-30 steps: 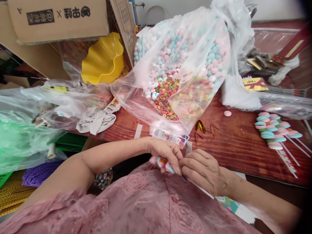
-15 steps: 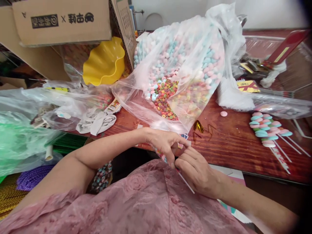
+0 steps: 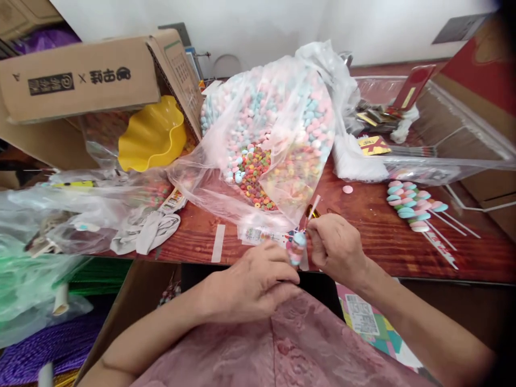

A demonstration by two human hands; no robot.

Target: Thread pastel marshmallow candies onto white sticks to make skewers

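Both my hands meet at the near edge of the wooden table. My right hand is closed on a candy skewer of pink and blue sweets, its stick pointing up and away. My left hand is closed just below it, fingertips pinching at the skewer's lower end. Behind them a big clear plastic bag holds pastel candies and colourful ring sweets. A small printed packet lies flat on the table just beyond my fingers.
Finished candy skewers lie at the right, a loose pink candy near them. A yellow wavy bowl sits under a cardboard box at the left. Crumpled plastic bags cover the left side; a clear tray stands at the back right.
My hands rose from my lap to the table edge. The skewer now stands upright in my right hand with its stick pointing up. The view tilted upward.
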